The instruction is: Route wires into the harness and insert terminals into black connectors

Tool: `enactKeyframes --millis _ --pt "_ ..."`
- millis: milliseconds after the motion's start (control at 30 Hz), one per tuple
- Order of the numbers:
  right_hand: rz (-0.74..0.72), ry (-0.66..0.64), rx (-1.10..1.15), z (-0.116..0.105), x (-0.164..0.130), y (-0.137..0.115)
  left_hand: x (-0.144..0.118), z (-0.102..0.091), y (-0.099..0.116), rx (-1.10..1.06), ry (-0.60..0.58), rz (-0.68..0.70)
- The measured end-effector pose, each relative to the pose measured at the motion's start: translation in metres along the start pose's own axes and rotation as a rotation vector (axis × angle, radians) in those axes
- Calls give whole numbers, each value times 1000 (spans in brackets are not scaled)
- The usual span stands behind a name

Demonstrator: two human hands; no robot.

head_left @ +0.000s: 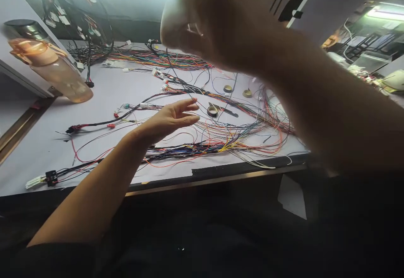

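My left hand point(175, 116) reaches over the white table with its fingers stretched out and apart. A thin dark wire point(173, 68) passes close to its fingertips; I cannot tell whether they touch it. My right hand point(202, 23) is raised close to the camera, blurred, its fingers curled round. The thin wire hangs in a long loop from beneath this hand, though the grip itself is hidden. Under the hands lie a taped wire harness point(151, 97) with connectors and a looser wire bundle point(189, 149) along the front edge.
A roll of tape point(212, 110) lies beside a dark flat tool point(230, 112); two more tape rolls point(227, 88) sit behind. A water bottle point(59, 73) stands at the left. Many coloured wires point(176, 61) stretch across the back, and connectors point(63, 17) hang at the upper left.
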State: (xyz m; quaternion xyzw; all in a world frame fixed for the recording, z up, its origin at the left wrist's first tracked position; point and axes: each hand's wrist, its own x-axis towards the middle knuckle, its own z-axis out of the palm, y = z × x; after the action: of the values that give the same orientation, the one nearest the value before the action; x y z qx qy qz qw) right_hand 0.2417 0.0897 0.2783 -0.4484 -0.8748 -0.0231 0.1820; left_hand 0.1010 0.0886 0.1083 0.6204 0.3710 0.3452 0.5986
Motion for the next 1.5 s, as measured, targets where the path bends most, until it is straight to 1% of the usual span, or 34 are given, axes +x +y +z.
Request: enactKeyframes --millis 67,100,167,267,333,433,533,600,667,700,767,800,833,867,933,1033,1067,1167,1200,1233,1267,1300,1400,1467,1500 --pt "-163 -46 -289 6 2 4 2 8 8 -70 -25 -11" --pt "-222 -57 -373 10 2 9 5 10 10 -103 -8 -27" --pt "-245 -54 -378 16 2 22 10 11 8 -170 86 -55" --pt "-191 -21 -413 16 -2 52 18 3 -5 -262 256 -85" --pt "-137 -6 -477 9 -6 76 20 -4 -15 -305 323 -107" --pt "-29 -7 -597 -3 -15 111 21 -9 -26 -319 364 -105" --pt "71 45 -589 -11 -29 137 21 -9 -29 -303 366 -67" --pt "84 80 -535 -11 -38 145 21 -9 -30 -298 349 -62" --pt "81 134 -398 -6 -43 143 21 -7 -32 -285 323 -80" --pt "86 178 -258 -2 -45 138 21 -5 -33 -258 300 -100" --pt "116 264 134 6 -44 124 19 3 -39 -148 218 -148" --pt "134 279 340 11 -43 115 19 9 -42 -83 169 -170" --pt "135 263 497 17 -42 107 18 16 -45 -30 120 -189" --pt "126 238 606 22 -40 99 18 23 -47 1 77 -203" --pt "101 120 733 35 -39 89 18 36 -52 8 7 -220" --pt "131 -74 769 60 -46 90 20 48 -55 -27 -66 -233" --pt "158 -122 756 69 -50 93 21 49 -56 -47 -57 -235" --pt "258 -279 761 91 -62 106 22 50 -58 -135 15 -233" --pt "292 -318 787 95 -65 109 23 50 -59 -156 27 -232" --pt "315 -322 820 95 -65 111 23 50 -60 -167 27 -233" --pt "321 -278 860 93 -64 112 23 51 -61 -169 20 -240" --pt "305 -183 904 87 -61 111 24 51 -63 -164 13 -252" --pt "146 247 1012 55 -44 101 26 54 -67 -147 21 -285" --pt "41 474 1017 34 -35 94 27 54 -70 -157 33 -291" --pt "12 528 1010 26 -32 91 27 54 -70 -168 43 -289"
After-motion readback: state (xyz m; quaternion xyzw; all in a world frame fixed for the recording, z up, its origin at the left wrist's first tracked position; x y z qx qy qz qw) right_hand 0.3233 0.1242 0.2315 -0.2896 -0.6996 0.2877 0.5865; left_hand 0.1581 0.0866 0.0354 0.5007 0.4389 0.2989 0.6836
